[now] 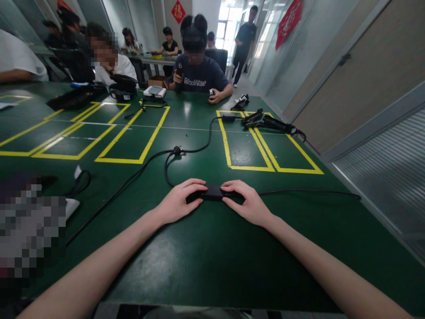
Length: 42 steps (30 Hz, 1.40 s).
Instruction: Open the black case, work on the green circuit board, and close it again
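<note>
A black power adapter [213, 192] lies on the green table in front of me, gripped at both ends. My left hand [182, 200] pinches its left end between thumb and fingers. Around its right end, my right hand [245, 201] is closed in the same way. A black cable [168, 173] runs from the left end up to a plug [177, 150] on the table. From under my right hand, a thin black cord [308, 191] stretches to the right edge.
Yellow tape rectangles [119, 160] mark the green table [199, 257]. Another black adapter [228, 118] and dark devices [275, 124] lie at the back right. Across the table, a person [202, 73] in a headset holds objects. A grey-white handheld device [155, 91] and bags [122, 88] sit farther back.
</note>
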Motion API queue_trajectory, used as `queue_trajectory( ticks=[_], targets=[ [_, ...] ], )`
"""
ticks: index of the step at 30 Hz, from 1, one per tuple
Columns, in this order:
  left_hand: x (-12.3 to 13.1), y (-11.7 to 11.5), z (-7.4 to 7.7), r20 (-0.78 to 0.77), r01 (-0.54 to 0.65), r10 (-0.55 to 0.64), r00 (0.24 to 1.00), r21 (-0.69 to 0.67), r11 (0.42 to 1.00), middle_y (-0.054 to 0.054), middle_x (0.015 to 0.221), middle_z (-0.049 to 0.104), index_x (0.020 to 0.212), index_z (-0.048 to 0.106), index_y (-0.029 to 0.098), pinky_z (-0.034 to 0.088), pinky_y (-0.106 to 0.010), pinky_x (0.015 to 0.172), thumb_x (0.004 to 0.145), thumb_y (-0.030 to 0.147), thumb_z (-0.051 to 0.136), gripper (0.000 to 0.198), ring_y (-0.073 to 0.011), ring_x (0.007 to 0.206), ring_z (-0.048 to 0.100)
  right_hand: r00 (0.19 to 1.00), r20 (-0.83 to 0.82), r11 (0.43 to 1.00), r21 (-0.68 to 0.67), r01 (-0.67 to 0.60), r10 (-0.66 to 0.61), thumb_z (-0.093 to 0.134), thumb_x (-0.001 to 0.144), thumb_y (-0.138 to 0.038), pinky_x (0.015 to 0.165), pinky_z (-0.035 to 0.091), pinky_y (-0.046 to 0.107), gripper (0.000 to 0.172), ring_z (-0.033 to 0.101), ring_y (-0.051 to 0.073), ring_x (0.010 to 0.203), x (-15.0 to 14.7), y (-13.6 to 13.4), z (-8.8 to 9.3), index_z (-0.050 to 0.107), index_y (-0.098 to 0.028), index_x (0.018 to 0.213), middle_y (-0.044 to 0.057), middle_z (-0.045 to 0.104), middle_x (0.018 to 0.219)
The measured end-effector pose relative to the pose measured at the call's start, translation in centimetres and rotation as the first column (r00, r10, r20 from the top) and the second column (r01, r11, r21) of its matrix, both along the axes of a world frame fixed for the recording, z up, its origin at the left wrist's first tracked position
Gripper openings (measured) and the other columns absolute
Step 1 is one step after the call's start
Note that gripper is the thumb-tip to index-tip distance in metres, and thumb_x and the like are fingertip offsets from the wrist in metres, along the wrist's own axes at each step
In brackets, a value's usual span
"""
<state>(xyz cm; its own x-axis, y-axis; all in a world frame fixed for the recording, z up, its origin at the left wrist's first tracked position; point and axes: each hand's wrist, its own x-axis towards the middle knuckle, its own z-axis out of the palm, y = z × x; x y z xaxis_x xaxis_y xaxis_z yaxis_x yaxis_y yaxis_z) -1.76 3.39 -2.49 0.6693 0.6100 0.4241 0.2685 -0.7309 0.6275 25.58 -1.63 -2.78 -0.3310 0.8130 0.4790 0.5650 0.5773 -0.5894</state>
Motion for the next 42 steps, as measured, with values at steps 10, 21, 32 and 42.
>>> queue_trajectory(
  ticks=[10,21,32,42],
  targets=[
    [0.0,-0.2,0.6,-0.086,-0.039,0.038,0.996,-0.011,0.999,-0.007,0.121,0.075,0.123,0.066,0.022,0.057,-0.042,0.104,0.090,0.016,0.069,0.034,-0.0237,0.114,0.069,0.992,0.093,0.996,0.025,-0.089,0.086,0.072,0.091,-0.021,0.092,0.061,0.048,0.025,0.072,0.028,0.109,0.1,0.0,-0.1,0.066,-0.022,0.115,0.014,0.074,0.120],
    [1.3,-0.6,0.8,-0.233,-0.026,0.048,0.971,0.093,0.995,-0.009,0.117,0.071,0.130,0.062,0.020,0.057,-0.039,0.093,0.087,0.020,0.069,0.044,-0.0256,0.106,0.067,0.985,0.136,0.990,0.083,-0.115,0.103,0.074,0.089,-0.021,0.084,0.062,0.042,0.021,0.072,0.026,0.100,-0.4,0.1,-0.1,0.062,-0.021,0.107,0.013,0.074,0.112],
    [1.2,-2.2,1.3,-0.468,0.054,0.037,0.883,0.179,0.982,-0.008,0.112,0.071,0.134,0.056,0.020,0.057,-0.035,0.084,0.092,0.019,0.063,0.043,-0.0250,0.095,0.072,0.960,0.206,0.981,-0.048,-0.187,0.192,0.072,0.088,-0.030,0.073,0.056,0.032,0.030,0.070,0.022,0.084,-0.7,-1.2,1.1,0.061,-0.020,0.113,0.008,0.073,0.101],
    [0.5,-2.0,1.7,-0.416,0.135,-0.059,0.908,0.157,0.978,-0.007,0.106,0.076,0.135,0.057,0.020,0.054,-0.028,0.069,0.103,0.034,0.054,0.035,-0.0213,0.081,0.075,0.897,0.407,0.969,0.093,-0.229,0.173,0.055,0.106,-0.036,0.071,0.055,0.033,0.029,0.075,0.023,0.083,-0.9,-1.5,0.8,0.062,-0.017,0.126,0.010,0.077,0.102]
  ],
)
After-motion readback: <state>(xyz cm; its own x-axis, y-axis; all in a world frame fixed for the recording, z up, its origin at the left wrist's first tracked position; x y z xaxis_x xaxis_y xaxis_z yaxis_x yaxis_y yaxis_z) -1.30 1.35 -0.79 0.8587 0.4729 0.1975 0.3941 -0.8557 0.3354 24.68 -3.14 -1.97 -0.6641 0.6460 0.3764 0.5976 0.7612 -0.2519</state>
